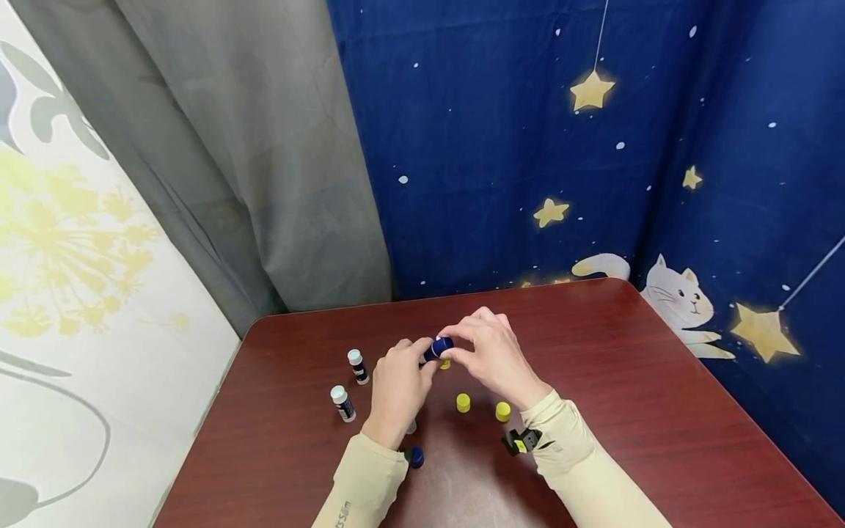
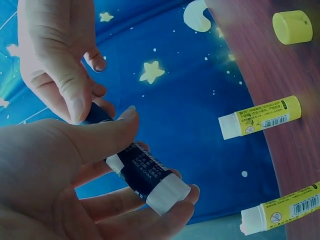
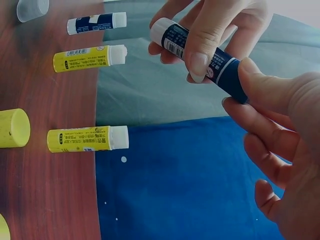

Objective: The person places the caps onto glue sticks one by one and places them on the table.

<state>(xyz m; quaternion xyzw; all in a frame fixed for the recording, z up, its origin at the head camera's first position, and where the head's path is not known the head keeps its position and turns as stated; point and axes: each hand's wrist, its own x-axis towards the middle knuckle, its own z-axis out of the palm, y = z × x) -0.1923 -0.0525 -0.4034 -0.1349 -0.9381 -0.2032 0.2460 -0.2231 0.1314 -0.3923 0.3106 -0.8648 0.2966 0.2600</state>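
Note:
Both hands meet over the table on one dark blue glue stick (image 2: pixel 145 170) with a white end. My left hand (image 1: pixel 399 385) grips its body between thumb and fingers, the white end showing past the fingers. At the opposite end, my right hand (image 1: pixel 491 356) pinches the dark blue cap (image 3: pixel 232 82) between thumb and index finger. The cap sits on the stick, with a pale line where it meets the body. The stick is tilted, held above the tabletop.
Two dark glue sticks with white tops (image 1: pixel 359 368) (image 1: pixel 343 405) stand left of the hands. Yellow caps (image 1: pixel 463 402) (image 1: pixel 503 411) lie to the right, and a blue cap (image 1: pixel 416 457) is near the left wrist. Yellow glue sticks (image 3: pixel 87 139) (image 3: pixel 87 57) stand on the table (image 1: pixel 290 455).

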